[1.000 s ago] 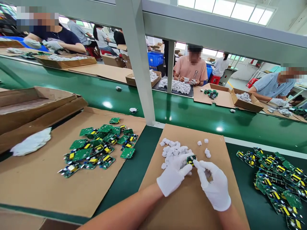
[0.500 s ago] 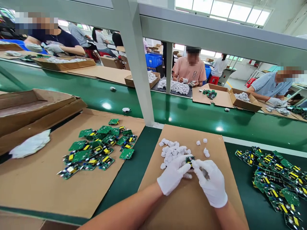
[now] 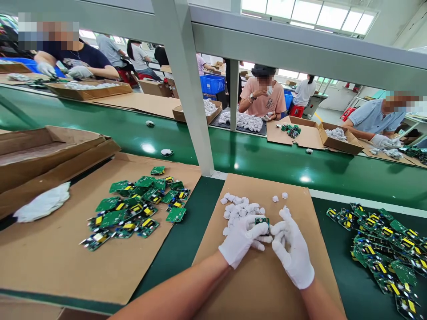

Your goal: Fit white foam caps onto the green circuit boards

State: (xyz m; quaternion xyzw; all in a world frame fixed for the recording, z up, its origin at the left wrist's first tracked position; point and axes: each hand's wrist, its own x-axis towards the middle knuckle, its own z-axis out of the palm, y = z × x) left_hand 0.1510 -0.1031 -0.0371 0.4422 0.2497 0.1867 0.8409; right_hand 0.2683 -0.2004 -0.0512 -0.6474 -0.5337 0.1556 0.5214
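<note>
My left hand [image 3: 240,238], in a white glove, holds a small green circuit board [image 3: 262,221] between thumb and fingers, tilted up on edge. Close to the board's right side is my gloved right hand [image 3: 293,253], its fingers bent inward. Whatever its fingertips may pinch is white on white and cannot be made out. Behind my left hand lies a heap of small white lumps [image 3: 240,208] on a cardboard sheet [image 3: 263,284]. Two loose white lumps [image 3: 284,195] sit farther back on the sheet.
Many circuit boards are piled at left [image 3: 133,202] on cardboard and at right [image 3: 383,249] on the green bench. A white glove [image 3: 43,202] lies by a cardboard box [image 3: 53,151]. A metal post [image 3: 187,89] rises before the green conveyor [image 3: 267,155]. Co-workers sit beyond.
My right hand has drawn slightly away from the circuit board, which shows more of its green face. Items on the conveyor have shifted left. The co-worker opposite has raised a hand.
</note>
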